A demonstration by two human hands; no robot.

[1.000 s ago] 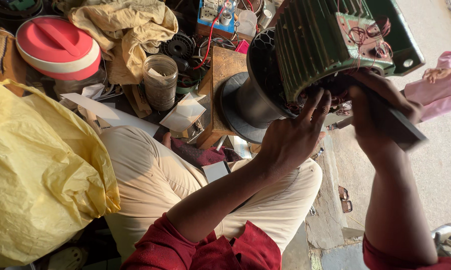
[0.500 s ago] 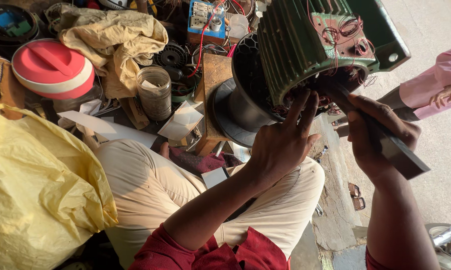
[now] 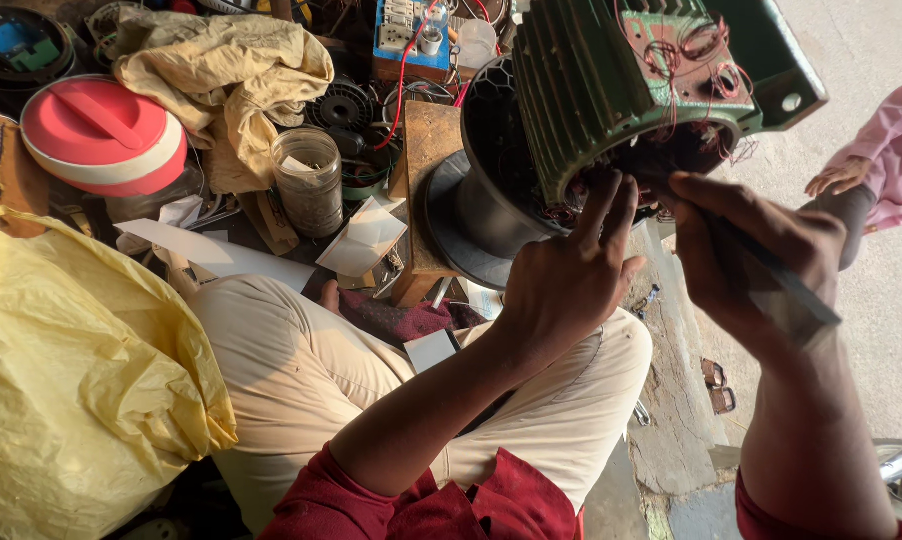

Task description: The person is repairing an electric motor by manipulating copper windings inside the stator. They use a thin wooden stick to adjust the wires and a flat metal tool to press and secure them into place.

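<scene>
Head view shows a person seated with legs folded, in beige trousers and red sleeves, working at a green ribbed motor housing that lies tilted above the knees, its open end facing the hands. Copper winding wires loop over the terminal plate on its upper side and hang around the open mouth. The left hand is raised to that mouth, fingers spread narrow and straight, their tips touching the rim and the windings; it grips nothing. The right hand is just beside it, fingers closed around a flat dark tool, possibly a blade or file, whose tip points into the opening. Behind the housing stands a wooden block. Further left lie a glass jar, a red-lidded round container, a crumpled tan cloth and a large yellow plastic bag. At the right edge, another person's pink sleeve is well apart from the work.
</scene>
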